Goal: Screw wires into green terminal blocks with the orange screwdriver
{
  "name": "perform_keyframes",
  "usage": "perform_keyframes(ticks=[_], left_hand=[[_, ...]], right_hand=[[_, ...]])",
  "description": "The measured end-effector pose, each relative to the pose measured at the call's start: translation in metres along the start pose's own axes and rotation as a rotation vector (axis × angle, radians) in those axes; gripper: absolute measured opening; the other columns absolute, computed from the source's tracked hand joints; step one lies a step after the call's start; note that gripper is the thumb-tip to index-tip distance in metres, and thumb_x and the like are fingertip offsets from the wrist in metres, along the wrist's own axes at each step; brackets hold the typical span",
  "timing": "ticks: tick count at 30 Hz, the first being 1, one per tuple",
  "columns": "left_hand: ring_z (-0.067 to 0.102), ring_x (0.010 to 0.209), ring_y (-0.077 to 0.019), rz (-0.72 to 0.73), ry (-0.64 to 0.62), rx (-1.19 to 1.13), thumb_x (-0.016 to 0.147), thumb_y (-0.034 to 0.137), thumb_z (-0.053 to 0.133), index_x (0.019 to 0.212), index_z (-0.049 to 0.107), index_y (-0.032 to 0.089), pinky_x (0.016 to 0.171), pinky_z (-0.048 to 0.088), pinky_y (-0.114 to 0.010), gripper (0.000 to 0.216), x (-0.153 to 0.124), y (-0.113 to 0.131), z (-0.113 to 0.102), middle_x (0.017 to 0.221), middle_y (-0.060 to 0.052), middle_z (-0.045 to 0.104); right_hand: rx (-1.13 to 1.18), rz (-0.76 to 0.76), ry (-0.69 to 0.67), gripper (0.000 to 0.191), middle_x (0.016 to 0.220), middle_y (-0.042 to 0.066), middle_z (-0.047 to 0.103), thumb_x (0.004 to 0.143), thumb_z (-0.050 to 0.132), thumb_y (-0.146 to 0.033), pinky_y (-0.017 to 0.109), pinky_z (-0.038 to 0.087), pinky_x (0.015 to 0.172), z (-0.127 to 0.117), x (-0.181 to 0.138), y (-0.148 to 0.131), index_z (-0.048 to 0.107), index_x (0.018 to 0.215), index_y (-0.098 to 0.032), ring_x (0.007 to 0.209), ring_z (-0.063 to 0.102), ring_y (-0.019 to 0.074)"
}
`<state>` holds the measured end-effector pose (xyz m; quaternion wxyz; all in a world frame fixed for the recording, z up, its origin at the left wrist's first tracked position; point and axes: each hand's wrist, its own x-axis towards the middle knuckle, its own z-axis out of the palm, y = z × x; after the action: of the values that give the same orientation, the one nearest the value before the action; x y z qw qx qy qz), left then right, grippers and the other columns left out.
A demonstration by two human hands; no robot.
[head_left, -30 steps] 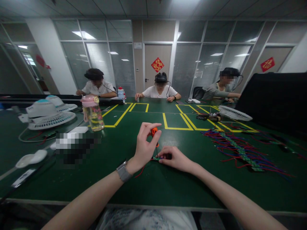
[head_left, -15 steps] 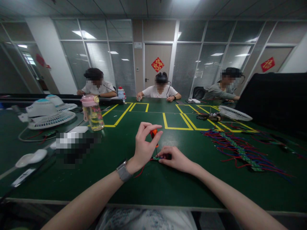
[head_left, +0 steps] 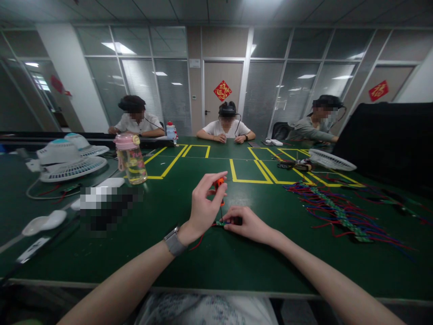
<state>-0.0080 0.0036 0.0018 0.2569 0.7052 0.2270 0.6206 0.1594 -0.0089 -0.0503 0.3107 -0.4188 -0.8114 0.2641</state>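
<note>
My left hand (head_left: 207, 198) is closed round the orange handle of a screwdriver (head_left: 219, 184), which stands nearly upright with its shaft pointing down. The screwdriver's tip meets a small green circuit board (head_left: 219, 223) on the table, or ends just over it; the exact contact is too small to tell. My right hand (head_left: 245, 222) pinches the board's right end between thumb and fingertips. Red wire (head_left: 197, 245) trails from the board's left side, partly behind my left hand.
On the right lies a long strip of green circuit boards (head_left: 338, 212) with many red and blue wires. A pink-lidded bottle (head_left: 131, 158) and white fan parts (head_left: 64, 158) stand left. Yellow tape (head_left: 250, 181) marks the green table (head_left: 270, 271). Several people sit opposite.
The fingers of my left hand have drawn closer around the screwdriver handle, which has shifted slightly. My right hand and the board stay put. The person opposite has brought one hand inward.
</note>
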Motion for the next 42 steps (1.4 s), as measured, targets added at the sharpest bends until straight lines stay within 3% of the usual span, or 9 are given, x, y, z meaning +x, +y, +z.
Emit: perform_keyframes(ticks=[5, 12, 19, 28, 34, 42], left_hand=[[0.057, 0.083, -0.0129, 0.075, 0.052, 0.135, 0.089, 0.027, 0.063, 0.109, 0.067, 0.024, 0.065, 0.054, -0.021, 0.021, -0.001, -0.0047, -0.0024, 0.095, -0.003, 0.052], [0.062, 0.088, -0.0134, 0.07, 0.004, -0.002, 0.101, 0.026, 0.035, 0.124, 0.061, 0.023, 0.073, 0.057, -0.027, 0.035, -0.0006, -0.0047, -0.0032, 0.113, -0.007, 0.056], [0.065, 0.09, -0.0151, 0.01, 0.033, -0.044, 0.095, 0.025, 0.053, 0.119, 0.063, 0.022, 0.068, 0.06, -0.025, 0.026, -0.0008, -0.0031, 0.0, 0.11, -0.006, 0.062], [0.058, 0.086, -0.014, 0.184, 0.094, 0.181, 0.088, 0.022, 0.063, 0.096, 0.067, 0.019, 0.074, 0.051, -0.026, 0.009, 0.0011, -0.0024, -0.0033, 0.092, -0.003, 0.058], [0.061, 0.089, -0.0145, 0.059, -0.003, 0.039, 0.1, 0.025, 0.038, 0.12, 0.063, 0.022, 0.071, 0.054, -0.026, 0.032, 0.0006, -0.0028, -0.003, 0.112, -0.007, 0.059], [0.061, 0.089, -0.0145, 0.065, 0.023, 0.08, 0.096, 0.022, 0.05, 0.12, 0.063, 0.023, 0.073, 0.054, -0.026, 0.027, 0.0008, -0.0025, -0.0016, 0.107, -0.006, 0.061]], right_hand=[[0.003, -0.001, -0.006, 0.016, 0.079, 0.004, 0.065, 0.077, 0.07, -0.014, 0.026, 0.046, 0.063, 0.0004, 0.0002, 0.0007, 0.076, 0.092, -0.013, 0.067, 0.058, 0.0144], [0.016, 0.004, -0.001, 0.016, 0.08, 0.005, 0.066, 0.078, 0.07, -0.015, 0.026, 0.047, 0.063, 0.0, -0.0002, -0.0006, 0.076, 0.092, -0.014, 0.067, 0.058, 0.0144], [0.002, 0.013, -0.007, 0.016, 0.079, 0.005, 0.065, 0.077, 0.07, -0.013, 0.026, 0.047, 0.063, -0.0004, -0.0004, -0.0016, 0.076, 0.092, -0.013, 0.068, 0.058, 0.0147], [0.016, 0.001, -0.008, 0.016, 0.081, 0.005, 0.066, 0.078, 0.07, -0.015, 0.026, 0.048, 0.064, -0.0002, -0.0004, -0.0002, 0.076, 0.092, -0.013, 0.068, 0.059, 0.0148], [0.003, -0.001, -0.005, 0.015, 0.08, 0.004, 0.066, 0.078, 0.07, -0.016, 0.025, 0.047, 0.062, -0.0001, -0.0007, 0.0002, 0.076, 0.092, -0.015, 0.067, 0.058, 0.0135], [0.015, 0.008, -0.008, 0.015, 0.079, 0.004, 0.066, 0.078, 0.07, -0.016, 0.025, 0.047, 0.062, -0.0001, -0.0003, -0.0003, 0.076, 0.092, -0.014, 0.066, 0.058, 0.0135]])
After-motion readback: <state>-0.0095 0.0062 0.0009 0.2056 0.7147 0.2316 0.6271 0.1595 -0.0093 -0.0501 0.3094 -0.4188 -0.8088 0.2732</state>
